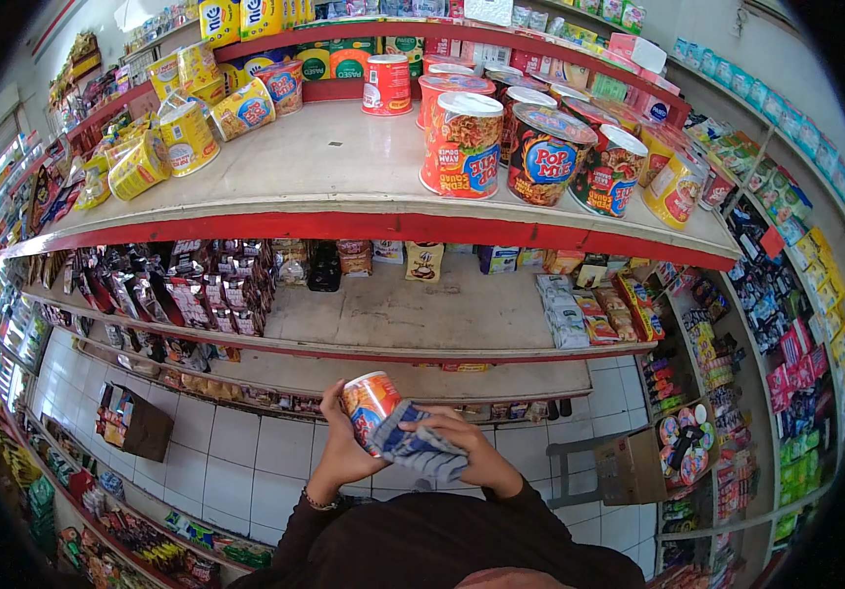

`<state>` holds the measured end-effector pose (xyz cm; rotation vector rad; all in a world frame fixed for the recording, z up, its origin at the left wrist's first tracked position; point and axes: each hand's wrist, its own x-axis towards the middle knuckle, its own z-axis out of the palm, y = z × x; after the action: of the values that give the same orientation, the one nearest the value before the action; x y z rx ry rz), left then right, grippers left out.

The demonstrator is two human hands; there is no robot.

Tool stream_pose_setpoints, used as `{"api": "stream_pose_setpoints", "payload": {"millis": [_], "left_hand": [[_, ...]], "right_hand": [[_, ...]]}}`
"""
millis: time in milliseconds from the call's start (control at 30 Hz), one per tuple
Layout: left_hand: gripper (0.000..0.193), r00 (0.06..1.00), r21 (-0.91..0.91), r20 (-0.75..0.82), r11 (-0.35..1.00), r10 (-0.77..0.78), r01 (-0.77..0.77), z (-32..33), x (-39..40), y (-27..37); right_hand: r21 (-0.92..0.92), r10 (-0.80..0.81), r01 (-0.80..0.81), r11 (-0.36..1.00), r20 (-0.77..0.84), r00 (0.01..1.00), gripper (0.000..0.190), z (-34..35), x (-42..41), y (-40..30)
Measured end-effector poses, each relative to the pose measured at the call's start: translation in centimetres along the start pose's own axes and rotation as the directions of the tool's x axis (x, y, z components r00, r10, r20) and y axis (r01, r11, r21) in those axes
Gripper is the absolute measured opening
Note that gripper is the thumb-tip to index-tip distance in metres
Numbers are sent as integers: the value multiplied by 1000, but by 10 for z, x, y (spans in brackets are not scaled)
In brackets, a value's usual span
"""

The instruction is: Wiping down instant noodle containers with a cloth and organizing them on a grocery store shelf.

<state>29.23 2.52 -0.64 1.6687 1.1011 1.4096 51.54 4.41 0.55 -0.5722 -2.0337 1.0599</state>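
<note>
My left hand (344, 445) grips an orange-red instant noodle cup (372, 401), which is tilted in front of my body. In my right hand (467, 442) is a blue and grey knitted cloth (419, 445), pressed against the cup's side. Ahead, on the top shelf (305, 158), several Pop Mie cups (461, 147) stand grouped at the right. One red cup (386, 87) stands apart near the back. Towards the left are several yellow cups (188, 140), some of them tipped over.
Lower shelves (408, 309) hold sachets and coffee packs (425, 263). On the tiled floor, a cardboard box (135, 423) of packets lies left. At the right, a box (632, 467) with cups sits beside a grey metal frame (570, 475). Stocked shelves line both sides.
</note>
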Motion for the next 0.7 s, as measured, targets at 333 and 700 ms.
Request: {"api": "stream_pose_setpoints", "payload": {"millis": [333,700], "left_hand": [[124,999,159,21,987,28,-31,-9,4,-15],[125,970,181,200,968,138,-175,-39,41,-15]], "right_hand": [[-142,3,-26,990,-161,987,40,2,15,-26],[9,228,-260,965,-514,827,37,43,-3,-2]]}}
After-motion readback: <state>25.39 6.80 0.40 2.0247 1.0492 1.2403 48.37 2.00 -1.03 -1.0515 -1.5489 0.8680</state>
